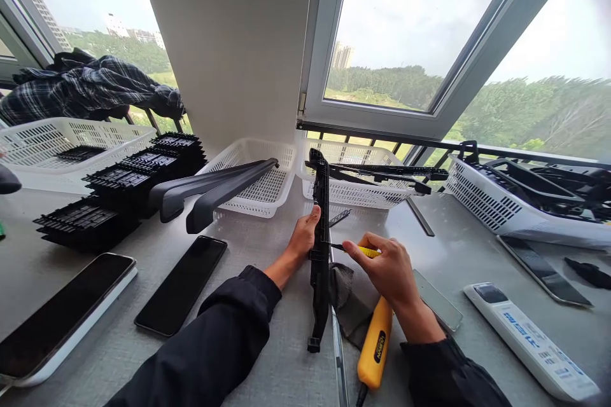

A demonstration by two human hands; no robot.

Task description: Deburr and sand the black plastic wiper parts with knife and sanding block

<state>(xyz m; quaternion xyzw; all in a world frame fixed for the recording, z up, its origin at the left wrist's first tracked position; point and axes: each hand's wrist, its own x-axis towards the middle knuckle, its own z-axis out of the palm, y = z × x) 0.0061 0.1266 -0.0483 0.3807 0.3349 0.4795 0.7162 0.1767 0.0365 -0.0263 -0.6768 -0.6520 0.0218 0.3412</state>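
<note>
My left hand grips a long, narrow black plastic part around its middle, thumb up along its side. The part stands lengthwise in front of me, its ribbed face towards me. In my right hand is a small yellow-handled tool with a thin dark tip. That tip meets the edge of the black part just below my left thumb; whether it cuts in cannot be seen. Under my right hand lie a yellow corded tool and a grey cloth.
White baskets line the back, one with dark curved bars leaning on it, another full of black parts. Stacked black grid pieces stand left. Phones lie on both sides; a white remote is at right.
</note>
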